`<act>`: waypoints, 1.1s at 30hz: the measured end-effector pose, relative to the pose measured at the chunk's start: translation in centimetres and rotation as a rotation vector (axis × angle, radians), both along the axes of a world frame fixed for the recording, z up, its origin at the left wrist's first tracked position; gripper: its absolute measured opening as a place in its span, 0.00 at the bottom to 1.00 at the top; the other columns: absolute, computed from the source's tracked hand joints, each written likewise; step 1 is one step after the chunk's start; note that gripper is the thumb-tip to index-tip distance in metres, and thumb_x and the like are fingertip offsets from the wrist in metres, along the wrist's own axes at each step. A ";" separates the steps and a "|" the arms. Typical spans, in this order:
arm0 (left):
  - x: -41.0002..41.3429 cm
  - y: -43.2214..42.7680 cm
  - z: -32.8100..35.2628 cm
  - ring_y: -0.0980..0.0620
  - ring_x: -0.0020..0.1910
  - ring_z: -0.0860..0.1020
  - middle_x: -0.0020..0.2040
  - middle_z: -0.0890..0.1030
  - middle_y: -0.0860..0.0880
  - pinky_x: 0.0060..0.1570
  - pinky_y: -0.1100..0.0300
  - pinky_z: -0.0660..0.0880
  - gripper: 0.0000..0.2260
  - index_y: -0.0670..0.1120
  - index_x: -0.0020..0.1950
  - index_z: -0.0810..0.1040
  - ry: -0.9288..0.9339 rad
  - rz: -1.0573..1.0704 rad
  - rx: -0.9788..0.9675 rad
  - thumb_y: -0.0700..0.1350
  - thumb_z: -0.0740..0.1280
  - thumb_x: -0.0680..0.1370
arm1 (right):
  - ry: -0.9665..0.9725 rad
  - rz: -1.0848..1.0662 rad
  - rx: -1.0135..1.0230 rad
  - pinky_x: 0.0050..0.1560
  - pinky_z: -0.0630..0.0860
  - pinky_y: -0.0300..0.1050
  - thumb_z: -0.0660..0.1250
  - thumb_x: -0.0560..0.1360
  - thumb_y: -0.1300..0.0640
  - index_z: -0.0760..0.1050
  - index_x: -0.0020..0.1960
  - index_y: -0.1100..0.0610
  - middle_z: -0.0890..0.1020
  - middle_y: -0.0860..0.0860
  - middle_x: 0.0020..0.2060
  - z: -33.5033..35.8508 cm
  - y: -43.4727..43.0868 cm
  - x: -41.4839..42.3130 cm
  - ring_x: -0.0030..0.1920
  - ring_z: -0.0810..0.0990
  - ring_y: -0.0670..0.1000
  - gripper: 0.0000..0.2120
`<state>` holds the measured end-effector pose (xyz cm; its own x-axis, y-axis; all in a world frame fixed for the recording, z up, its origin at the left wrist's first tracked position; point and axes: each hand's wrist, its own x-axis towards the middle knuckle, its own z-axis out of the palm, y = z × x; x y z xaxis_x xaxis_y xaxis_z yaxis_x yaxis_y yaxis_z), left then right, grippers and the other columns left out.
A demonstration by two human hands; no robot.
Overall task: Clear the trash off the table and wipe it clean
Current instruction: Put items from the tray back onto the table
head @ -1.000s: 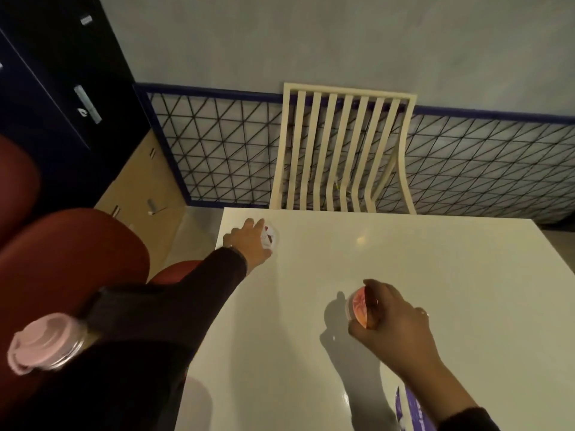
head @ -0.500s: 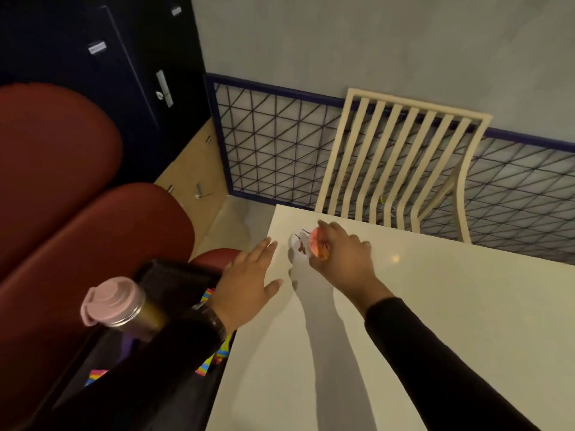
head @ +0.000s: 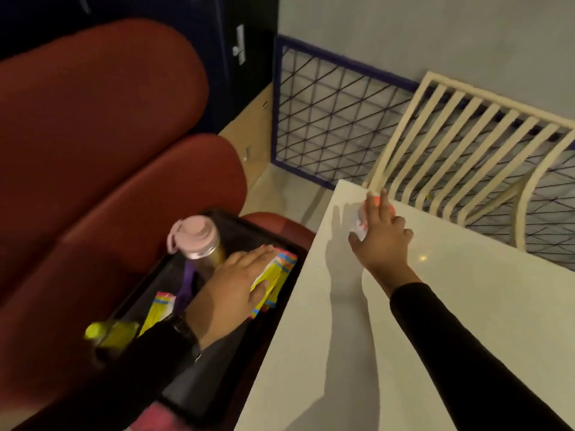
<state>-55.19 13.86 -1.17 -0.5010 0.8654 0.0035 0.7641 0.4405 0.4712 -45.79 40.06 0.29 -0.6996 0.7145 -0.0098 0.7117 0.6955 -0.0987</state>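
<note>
Now right hand (head: 381, 234) spread over crumpled wrappers (head: 357, 219) on glossy white table (head: 435, 321); left hand (head: 231, 290) flat on yellow packets (head: 275, 276).

The right hand (head: 381, 241) lay spread, palm down, near the far left corner of the white bench (head: 435, 321), covering a small orange and white piece of trash (head: 361, 223). Left of the bench, a black bag (head: 217, 377) sat open on a red seat (head: 109, 213). The left hand (head: 231, 290) rested flat on a yellow packet (head: 277, 275) at the bag's edge nearest the bench. A pink-capped bottle (head: 196, 237) stood upright in the bag, beside that hand.
</note>
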 end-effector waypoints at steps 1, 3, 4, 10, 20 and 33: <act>0.4 -1.0 0.1 0.49 0.61 0.74 0.69 0.72 0.52 0.63 0.56 0.68 0.24 0.50 0.71 0.69 -0.023 0.026 0.029 0.51 0.55 0.75 | 0.039 0.029 0.039 0.61 0.67 0.61 0.64 0.74 0.47 0.48 0.77 0.52 0.48 0.53 0.77 0.0 -1.7 0.3 0.66 0.65 0.65 0.38; 1.3 -4.4 -0.5 0.52 0.61 0.74 0.67 0.74 0.53 0.64 0.64 0.64 0.22 0.51 0.68 0.72 -0.108 0.135 0.062 0.50 0.57 0.75 | 0.132 0.112 0.068 0.55 0.69 0.60 0.65 0.72 0.49 0.57 0.74 0.55 0.57 0.58 0.75 -1.1 -6.0 0.5 0.61 0.69 0.66 0.34; 1.7 -5.0 -0.9 0.53 0.61 0.73 0.66 0.74 0.54 0.64 0.67 0.62 0.21 0.50 0.67 0.73 -0.152 0.178 0.077 0.49 0.57 0.74 | 0.176 0.129 0.076 0.53 0.70 0.59 0.65 0.70 0.50 0.62 0.72 0.56 0.62 0.59 0.73 -1.4 -7.0 0.9 0.58 0.71 0.66 0.32; 3.7 -13.9 -4.8 0.51 0.61 0.74 0.64 0.76 0.53 0.64 0.62 0.65 0.22 0.49 0.65 0.76 -0.264 0.439 -0.008 0.52 0.58 0.73 | -0.018 0.474 -0.161 0.59 0.68 0.54 0.68 0.70 0.54 0.70 0.66 0.55 0.70 0.56 0.68 -6.0 -16.2 -1.9 0.62 0.70 0.62 0.25; 5.7 -20.6 -7.2 0.46 0.63 0.71 0.66 0.74 0.50 0.65 0.54 0.67 0.18 0.48 0.65 0.76 -0.354 0.686 0.008 0.37 0.65 0.76 | 0.149 0.253 -0.727 0.61 0.70 0.49 0.74 0.68 0.50 0.67 0.67 0.57 0.74 0.56 0.61 -11.4 -26.2 -3.7 0.62 0.73 0.58 0.32; 2.2 -18.0 -13.6 0.35 0.63 0.69 0.65 0.69 0.37 0.63 0.46 0.65 0.37 0.41 0.72 0.61 -0.375 0.925 -0.349 0.50 0.73 0.70 | 0.436 0.119 -0.799 0.40 0.66 0.39 0.63 0.77 0.55 0.69 0.52 0.49 0.78 0.44 0.41 -3.8 -27.6 2.0 0.41 0.75 0.44 0.05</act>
